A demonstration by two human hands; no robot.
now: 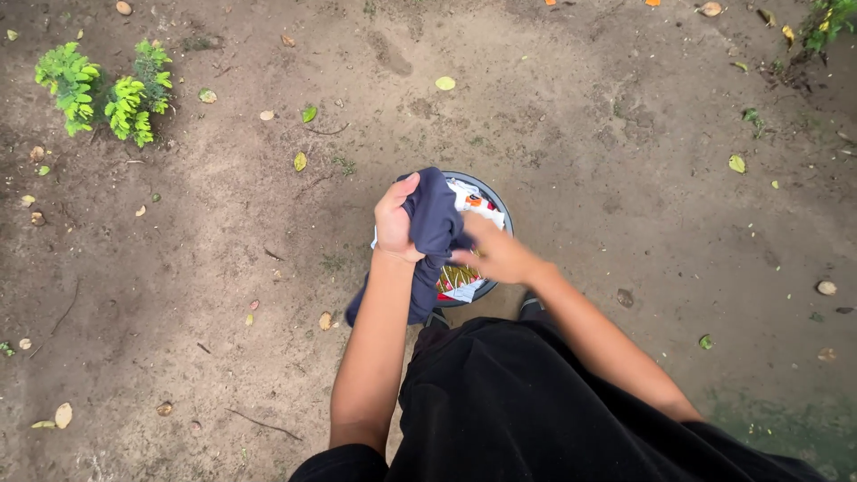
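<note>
A dark blue garment [433, 223] hangs bunched over a round grey bucket [494, 195] on bare ground. My left hand [395, 221] grips the upper part of the garment, whose tail drops to the left of my arm. My right hand [498, 254], blurred, touches the garment's right side above the bucket. Inside the bucket lies more clothing [466, 201], white with red, orange and yellow patches. My black clothes fill the lower middle of the view, and my feet stand just below the bucket.
The ground [580, 134] is brown dirt with scattered dry leaves and pebbles. A small green plant [107, 89] grows at the upper left, another [826, 22] at the top right corner. A greenish patch lies at the lower right.
</note>
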